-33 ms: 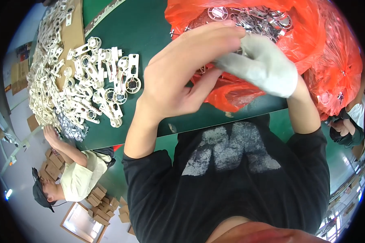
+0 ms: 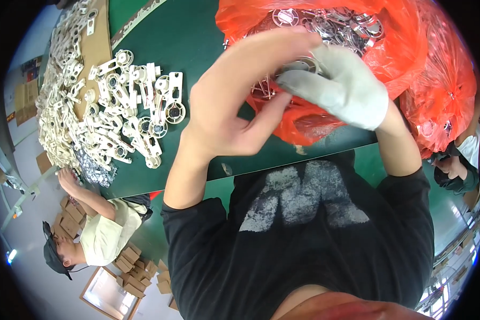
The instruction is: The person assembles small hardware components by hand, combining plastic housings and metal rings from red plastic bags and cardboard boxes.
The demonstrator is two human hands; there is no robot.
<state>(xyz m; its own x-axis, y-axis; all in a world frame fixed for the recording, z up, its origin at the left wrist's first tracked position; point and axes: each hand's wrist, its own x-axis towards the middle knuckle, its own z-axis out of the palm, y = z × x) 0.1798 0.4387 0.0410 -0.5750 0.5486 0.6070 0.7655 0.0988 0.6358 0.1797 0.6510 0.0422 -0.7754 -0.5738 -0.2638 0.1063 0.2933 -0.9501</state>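
My left hand [image 2: 224, 101], bare, curves its fingers over a round metal part [image 2: 308, 64] with a shiny rim. Its thumb bends in from below, close to the glove's fingertips, and the fingers look slightly blurred. On the other side my right hand [image 2: 349, 90], in a pale glove, is closed on the same part. Most of the part hides behind the fingers. Both hands hover over the near edge of an open red plastic bag [image 2: 405, 58] that holds many shiny metal parts [image 2: 341, 32] with round rims.
Cream plastic parts with round ends [image 2: 138, 101] lie heaped on the green table [image 2: 197, 37] at left, partly over brown cardboard [image 2: 95, 48]. A tied red bag [image 2: 442, 85] stands at right. A person in a dark hat [image 2: 98, 234] works at the table's left; another is at far right.
My hands have shifted slightly. The gloved fingers have tipped a little, and the rim of the round metal part now shows more between the hands.
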